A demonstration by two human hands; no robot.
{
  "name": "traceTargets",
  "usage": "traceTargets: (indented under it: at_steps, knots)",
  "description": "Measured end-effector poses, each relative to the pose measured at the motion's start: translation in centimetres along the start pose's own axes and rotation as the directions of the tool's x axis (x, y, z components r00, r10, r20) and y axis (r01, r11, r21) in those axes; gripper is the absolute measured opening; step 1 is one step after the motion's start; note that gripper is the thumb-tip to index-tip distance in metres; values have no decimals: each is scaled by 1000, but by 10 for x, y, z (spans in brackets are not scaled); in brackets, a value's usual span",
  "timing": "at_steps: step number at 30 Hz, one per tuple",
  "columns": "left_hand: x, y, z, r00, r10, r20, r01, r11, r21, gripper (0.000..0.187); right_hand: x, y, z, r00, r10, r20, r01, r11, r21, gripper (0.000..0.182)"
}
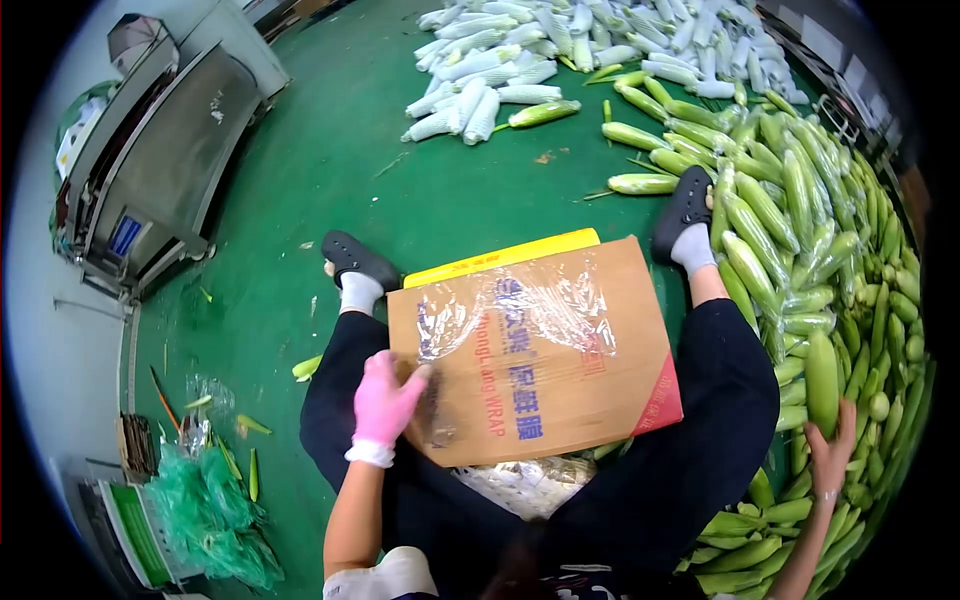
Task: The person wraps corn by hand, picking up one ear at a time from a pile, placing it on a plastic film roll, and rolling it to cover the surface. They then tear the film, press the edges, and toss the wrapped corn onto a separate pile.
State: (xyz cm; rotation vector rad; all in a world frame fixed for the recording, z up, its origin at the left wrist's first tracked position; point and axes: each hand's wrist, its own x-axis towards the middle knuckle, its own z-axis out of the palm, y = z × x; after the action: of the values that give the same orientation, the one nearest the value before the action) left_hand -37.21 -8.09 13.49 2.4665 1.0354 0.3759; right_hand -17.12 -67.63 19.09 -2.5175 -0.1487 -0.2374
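Note:
My left hand (385, 402), in a pink glove, rests at the left edge of a flat cardboard piece (560, 390) across my lap, thumb apart from the fingers. A sheet of clear plastic wrap (520, 305) lies crumpled over the upper part of the cardboard. On the right, my bare right hand (832, 450) grips the lower end of a green ear of corn (822, 385) in its husk. That ear points upward at the edge of a large corn pile (880, 400). Some of the right fingers are hidden behind the ear.
Plastic-wrapped corn (765, 225) lies beyond my right foot. Farther off is a heap of corn in white foam netting (600, 40). A yellow panel (500, 258) shows behind the cardboard. To the left are a metal cart (165, 150) and a green plastic bag (210, 510).

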Motion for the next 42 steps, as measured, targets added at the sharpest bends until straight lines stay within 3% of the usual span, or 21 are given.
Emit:
traceTargets:
  at_steps: [2, 3, 7, 11, 12, 13, 14, 15, 17, 19, 21, 24, 28, 30, 31, 32, 35, 37, 39, 41, 42]
  knots:
    - [11, 8, 7, 992, 118, 54, -125, 982, 140, 48, 32, -119, 42, 975, -205, 85, 179, 952, 246, 50]
    - [17, 10, 12, 986, 157, 64, -167, 965, 200, 46, 41, -154, 70, 924, -373, 85, 364, 926, 104, 51]
    - [39, 0, 32, 970, 216, 110, -241, 916, 321, 28, 72, -279, 220, 596, -785, 171, 720, 616, 319, 62]
    - [48, -4, 12, 962, 217, 168, -248, 949, 194, 20, 69, -310, 312, 525, -818, 234, 739, 574, 352, 62]
    - [48, -6, -2, 959, 30, 281, 68, 941, -332, 19, 67, -311, 317, 493, -827, 270, 748, 561, 353, 61]
    - [46, -8, -9, 882, -63, 467, 412, 585, -699, 19, 64, -307, 317, 491, -827, 273, 751, 561, 349, 61]
    - [41, -7, -7, 926, -55, 373, 376, 185, -908, 20, 59, -302, 312, 383, -873, 303, 773, 483, 412, 61]
    - [39, 5, -4, 923, -54, 382, 385, 181, -905, 20, 54, -297, 309, 274, -905, 324, 780, 407, 476, 61]
    - [40, 38, 8, 991, -85, 106, 125, 275, -953, 22, 51, -298, 311, 259, -886, 385, 745, 436, 505, 61]
    - [52, 35, 41, 987, 160, -25, -126, 667, -734, 25, 67, -307, 307, 206, -819, 535, 691, 509, 513, 61]
    - [64, 44, 48, 822, 556, -120, -569, 799, -196, 41, 65, -308, 300, 229, -865, 447, 737, 454, 500, 55]
    - [71, 56, 41, 794, 598, 108, -605, 796, 34, 61, 33, -289, 278, 642, -739, 204, 655, 667, 355, 40]
    - [87, 52, 39, 745, 604, 282, -659, 732, 173, 63, 20, -234, 257, 666, -722, 188, 713, 690, 124, 26]
    - [83, 50, 34, 728, 626, 280, -677, 721, 146, 61, 54, -199, 271, 748, -664, -1, 653, 735, 181, 12]
    - [73, 52, 34, 721, 631, 289, -682, 720, 129, 58, 76, -198, 273, 871, -478, -115, 481, 780, 399, 7]
    - [62, 54, 33, 713, 635, 297, -686, 719, 112, 56, 96, -198, 265, 963, -189, 191, 59, 842, 536, 8]
    - [21, 70, 21, 687, 591, 422, -658, 753, 18, 54, 91, -215, 265, 939, -174, 296, -96, 693, 714, 16]
    - [-13, 72, 12, 625, 585, 516, -629, 769, -111, 55, 35, -219, 252, 806, -384, 450, 55, 806, 589, 20]
    - [-30, 66, 13, 623, 546, 560, -582, 802, -134, 59, -25, -213, 245, 513, -756, 406, 570, 654, 497, 31]
    - [-29, 62, 16, 656, 526, 542, -540, 828, -150, 60, -17, -224, 248, 552, -724, 415, 646, 685, 336, 37]
    - [-25, 63, 19, 770, 551, 322, -567, 822, -50, 61, -10, -230, 249, 594, -688, 416, 698, 699, 158, 45]
